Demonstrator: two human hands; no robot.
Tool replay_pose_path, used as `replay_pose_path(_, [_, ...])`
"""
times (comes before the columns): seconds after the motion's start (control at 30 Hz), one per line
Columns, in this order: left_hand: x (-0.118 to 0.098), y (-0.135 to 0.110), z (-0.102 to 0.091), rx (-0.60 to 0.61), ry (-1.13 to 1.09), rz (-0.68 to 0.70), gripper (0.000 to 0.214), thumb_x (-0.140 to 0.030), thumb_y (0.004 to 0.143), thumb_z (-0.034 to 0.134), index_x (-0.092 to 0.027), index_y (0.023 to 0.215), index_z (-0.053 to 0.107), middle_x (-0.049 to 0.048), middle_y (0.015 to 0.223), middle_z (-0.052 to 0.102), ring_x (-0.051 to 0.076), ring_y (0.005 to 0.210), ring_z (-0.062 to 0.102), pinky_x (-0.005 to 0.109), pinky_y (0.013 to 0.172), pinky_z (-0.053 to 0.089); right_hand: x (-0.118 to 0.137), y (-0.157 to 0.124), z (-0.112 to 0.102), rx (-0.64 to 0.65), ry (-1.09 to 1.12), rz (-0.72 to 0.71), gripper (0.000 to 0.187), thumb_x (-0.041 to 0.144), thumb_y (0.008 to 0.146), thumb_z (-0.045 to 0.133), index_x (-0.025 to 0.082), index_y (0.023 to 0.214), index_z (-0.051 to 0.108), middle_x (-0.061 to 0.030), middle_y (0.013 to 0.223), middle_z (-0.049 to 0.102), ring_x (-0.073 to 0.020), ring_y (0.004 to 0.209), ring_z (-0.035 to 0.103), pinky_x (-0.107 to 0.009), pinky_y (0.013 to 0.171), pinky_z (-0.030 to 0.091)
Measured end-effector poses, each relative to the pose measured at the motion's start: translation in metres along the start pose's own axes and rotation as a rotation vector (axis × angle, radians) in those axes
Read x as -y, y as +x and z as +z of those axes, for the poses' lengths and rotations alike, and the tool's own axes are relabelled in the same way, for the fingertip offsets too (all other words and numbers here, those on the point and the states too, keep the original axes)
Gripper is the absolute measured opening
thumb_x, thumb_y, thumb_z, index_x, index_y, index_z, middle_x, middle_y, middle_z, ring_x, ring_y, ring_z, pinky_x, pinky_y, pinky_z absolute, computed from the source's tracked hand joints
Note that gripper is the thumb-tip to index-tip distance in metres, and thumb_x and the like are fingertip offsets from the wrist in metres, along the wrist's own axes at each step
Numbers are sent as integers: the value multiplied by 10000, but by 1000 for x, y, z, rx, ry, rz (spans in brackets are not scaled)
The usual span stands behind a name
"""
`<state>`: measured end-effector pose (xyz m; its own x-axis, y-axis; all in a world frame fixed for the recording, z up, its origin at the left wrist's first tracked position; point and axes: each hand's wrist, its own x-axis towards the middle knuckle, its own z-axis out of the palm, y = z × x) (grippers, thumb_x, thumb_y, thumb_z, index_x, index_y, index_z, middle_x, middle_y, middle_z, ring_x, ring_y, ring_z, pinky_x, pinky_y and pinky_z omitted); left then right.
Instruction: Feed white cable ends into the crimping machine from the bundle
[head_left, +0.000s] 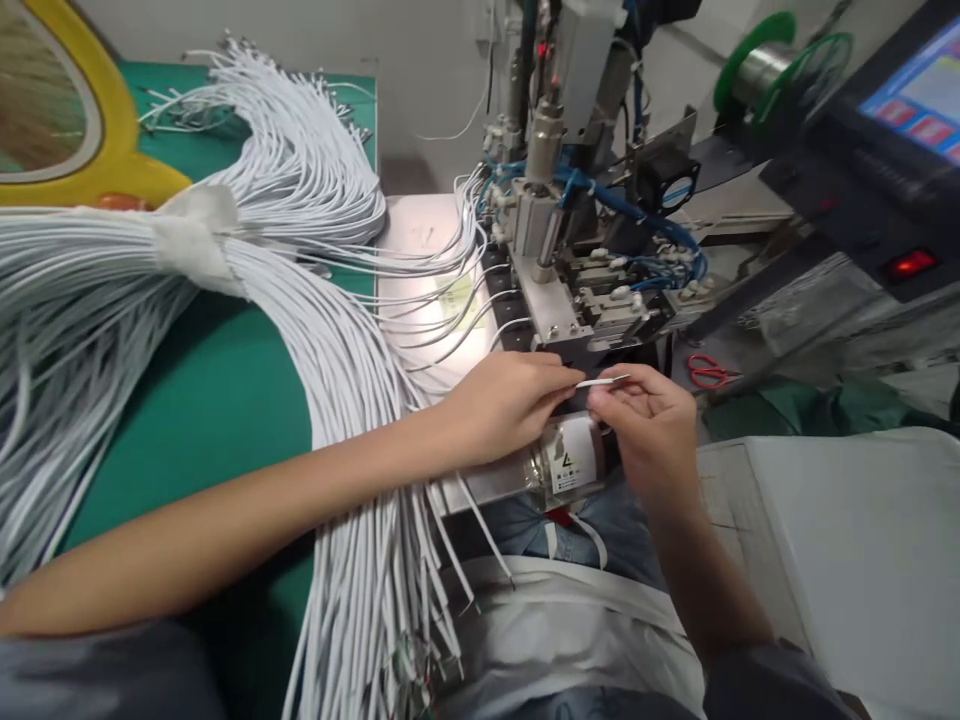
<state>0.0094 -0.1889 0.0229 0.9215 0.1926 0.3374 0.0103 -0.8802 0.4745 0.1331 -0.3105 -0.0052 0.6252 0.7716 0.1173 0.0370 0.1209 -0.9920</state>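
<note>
White cable [598, 382]: just on near side of machine [544, 290]; probably light, bendy, fine tip [622, 377] fragile; best gripped by sheath.
Left hand [517, 400]: fingertips pinched on cable.
Right hand [649, 410]: curled, nearly closed around tip; hold unclear.

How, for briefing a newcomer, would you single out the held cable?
Find the tall machine. At its front, the left hand and right hand flank the cable. Only this white one is held in fingers, unlike the bundle at left.
</note>
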Motion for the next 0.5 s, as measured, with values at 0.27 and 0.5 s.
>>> replay_pose_path(0.27, [2,0,1,-63,3,34,197,-145,845,501,-123,764,680,18,634,609,96,564,534,197,535,396,-4,-1,9,-14,52,19,157,314,770,627,169,826,643,4,634,607,-106,565,570,-254,556,498])
replay_pose_path(0.5, [5,0,7,-112,-271,35,203,-119,867,483,-134,877,685,28,708,627,90,651,570,177,595,437,0,3,7,25,-101,-119,91,261,755,631,178,760,670,-21,734,621,-96,553,516,-249,513,440])
